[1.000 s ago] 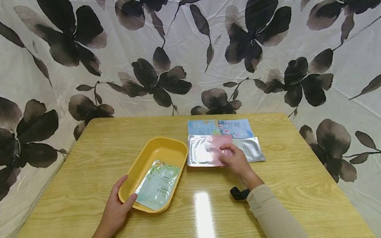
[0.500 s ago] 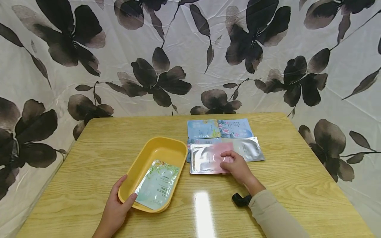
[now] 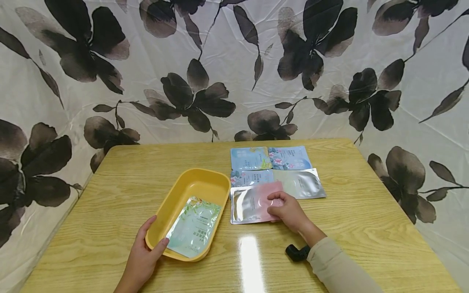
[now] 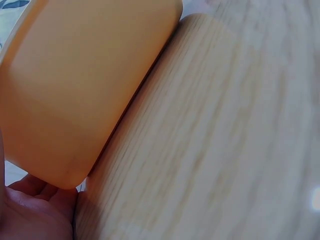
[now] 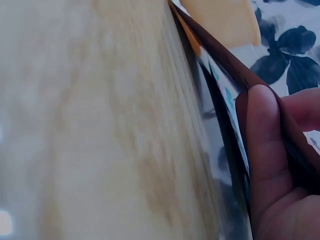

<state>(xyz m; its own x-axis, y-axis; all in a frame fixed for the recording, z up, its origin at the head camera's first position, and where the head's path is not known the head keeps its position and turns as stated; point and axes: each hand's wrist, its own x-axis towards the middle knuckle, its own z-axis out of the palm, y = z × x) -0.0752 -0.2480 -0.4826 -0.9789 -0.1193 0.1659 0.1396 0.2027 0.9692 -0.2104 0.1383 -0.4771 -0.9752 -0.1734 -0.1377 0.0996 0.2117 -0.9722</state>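
Note:
In the head view my left hand grips the near left corner of a yellow plastic tub, thumb over the rim and fingers along the outside. Inside the tub lies a pale green sheet mask packet with a leafy print. My right hand pinches the right end of a pink and silver sheet mask packet, just right of the tub. The right wrist view shows the packet edge-on, tilted over the table, with the thumb on its near face. The left wrist view has the tub's outer wall beside the fingers.
Beyond the pink packet lie two blue packets, another blue floral packet partly covered, and a silver and pale green packet. A black device sits by the right cuff. A floral cloth hangs behind the wooden table.
The right hand has drawn the pink and silver packet toward the person, uncovering the blue floral packet beneath it. The left hand and tub stay in place.

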